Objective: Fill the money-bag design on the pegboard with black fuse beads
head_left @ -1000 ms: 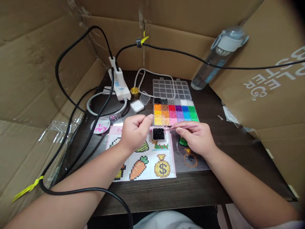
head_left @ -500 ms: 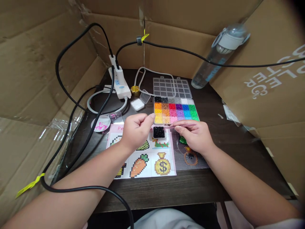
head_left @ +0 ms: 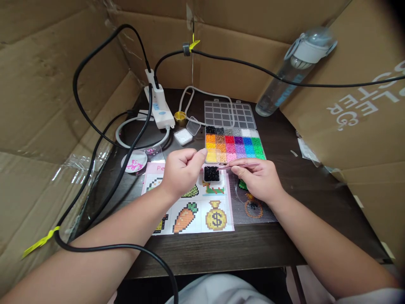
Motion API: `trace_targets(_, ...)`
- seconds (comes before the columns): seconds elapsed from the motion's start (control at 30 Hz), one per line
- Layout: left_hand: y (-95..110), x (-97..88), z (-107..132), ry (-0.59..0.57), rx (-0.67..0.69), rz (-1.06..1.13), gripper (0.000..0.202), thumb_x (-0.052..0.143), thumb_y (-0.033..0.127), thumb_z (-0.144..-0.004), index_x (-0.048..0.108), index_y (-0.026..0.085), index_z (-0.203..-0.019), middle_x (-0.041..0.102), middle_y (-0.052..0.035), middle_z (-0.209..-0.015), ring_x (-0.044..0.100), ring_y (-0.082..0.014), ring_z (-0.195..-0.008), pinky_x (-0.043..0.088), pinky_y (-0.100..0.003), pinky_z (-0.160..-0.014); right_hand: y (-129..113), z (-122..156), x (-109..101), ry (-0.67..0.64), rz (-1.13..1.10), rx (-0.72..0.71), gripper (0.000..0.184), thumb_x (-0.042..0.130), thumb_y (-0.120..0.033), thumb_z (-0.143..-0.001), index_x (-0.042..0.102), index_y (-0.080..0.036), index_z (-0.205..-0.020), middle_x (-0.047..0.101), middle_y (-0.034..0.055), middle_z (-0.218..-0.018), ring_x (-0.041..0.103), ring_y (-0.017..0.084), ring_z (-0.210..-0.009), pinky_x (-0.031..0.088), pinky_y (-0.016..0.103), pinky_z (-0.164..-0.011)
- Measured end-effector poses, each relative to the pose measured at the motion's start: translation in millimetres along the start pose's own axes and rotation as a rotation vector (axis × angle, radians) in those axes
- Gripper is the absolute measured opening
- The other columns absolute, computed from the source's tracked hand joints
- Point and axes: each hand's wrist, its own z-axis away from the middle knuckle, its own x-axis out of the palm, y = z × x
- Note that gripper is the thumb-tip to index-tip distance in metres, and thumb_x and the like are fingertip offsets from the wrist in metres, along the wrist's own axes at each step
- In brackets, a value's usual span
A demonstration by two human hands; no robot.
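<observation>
My left hand is closed, its thumb at the edge of a small clear box's raised lid; the other fingertips are hidden. Black beads fill that box, which is over the top of a pattern sheet. A pair of pink tweezers is pinched in my right hand. Their tips are at the right side of the black beads; whether they grip one is too small to tell. Under and in front of my right hand lies a clear pegboard, bearing a partly hidden green bead piece and an orange-brown bead outline.
Behind my hands sits an open bead organizer of many colours. A small box of white beads, a gold cup and a power strip stand left. A bottle leans at back right. Black cable crosses my left forearm.
The view has shifted slightly. Both hands, the tweezers and the box of black beads keep nearly the same places.
</observation>
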Motion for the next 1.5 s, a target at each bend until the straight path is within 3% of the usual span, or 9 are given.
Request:
trace_targets(0.4,2.9,-0.2,0.3,-0.005,-0.007,0.0,0.049,0.057,0.028,-0.084,0.031,0.018,-0.044,0.026,0.0044,-0.044,0.026,-0.007,-0.045,0.022,-0.026,-0.043,-4.1,1.0,-4.3,0.041,-0.027,0.057,0.009,0.071,-0.025,-0.079,0.079,-0.021,-0.081,0.079,0.0039,-0.078,0.074,0.018,-0.07,0.063,0.031,-0.067)
trace_targets(0.6,1.5,-0.5,0.2,0.009,-0.015,-0.027,0.048,0.058,0.029,-0.084,0.035,0.018,-0.043,0.031,0.0036,-0.042,0.029,-0.0077,-0.044,0.024,-0.027,-0.043,-10.0,6.1,-27.3,0.173,-0.081,0.036,0.014,0.075,-0.032,-0.079,0.079,-0.021,-0.086,0.076,0.0035,-0.071,0.069,0.017,-0.06,0.058,0.031,-0.056)
trace_targets(0.8,1.0,0.4,-0.7,0.029,-0.024,-0.025,0.048,0.06,0.029,-0.084,0.039,0.018,-0.041,0.035,0.0029,-0.04,0.032,-0.0085,-0.041,0.025,-0.028,-0.042,-18.5,34.2,-61.9,0.217,-0.116,-0.068,0.013,0.078,-0.038,-0.077,0.078,-0.025,-0.079,0.077,0.0053,-0.08,0.072,0.023,-0.073,0.06,0.038,-0.065)
trace_targets(0.97,1.5,1.8,-0.4,0.028,-0.014,-0.01,0.049,0.061,0.028,-0.083,0.04,0.018,-0.041,0.035,0.0028,-0.039,0.03,-0.0082,-0.041,0.023,-0.029,-0.041,1.8,71.7,-77.6,0.148,-0.118,0.024,0.002,0.076,-0.027,-0.079,0.079,-0.026,-0.079,0.077,0.0042,-0.078,0.072,0.022,-0.076,0.059,0.037,-0.069)
trace_targets(1.17,-0.2,2.5,-0.9,0.03,-0.014,0.005,0.049,0.061,0.03,-0.084,0.04,0.019,-0.041,0.034,0.0031,-0.04,0.03,-0.0083,-0.041,0.023,-0.029,-0.042,27.8,98.4,-74.4,0.098,-0.095,0.124,0.009,0.072,-0.03,-0.082,0.078,-0.024,-0.079,0.078,0.0064,-0.081,0.073,0.023,-0.076,0.06,0.035,-0.065)
trace_targets(1.3,-1.0,2.4,-1.0,0.029,-0.023,-0.001,0.05,0.061,0.031,-0.085,0.038,0.019,-0.042,0.035,0.003,-0.04,0.031,-0.0083,-0.041,0.023,-0.03,-0.043,29.4,101.8,-70.6,0.087,-0.081,0.112,0.008,0.072,-0.026,-0.083,0.079,-0.024,-0.08,0.078,0.0056,-0.082,0.073,0.022,-0.079,0.06,0.035,-0.07)
trace_targets(1.5,0.8,3.5,0.3,0.029,-0.018,0.012,0.052,0.061,0.032,-0.085,0.036,0.018,-0.043,0.034,0.0028,-0.041,0.029,-0.008,-0.042,0.022,-0.029,-0.042,27.9,100.3,-69.7,0.059,-0.051,0.128,0.01,0.07,-0.028,-0.084,0.079,-0.023,-0.082,0.078,0.0065,-0.084,0.072,0.02,-0.073,0.057,0.03,-0.059)
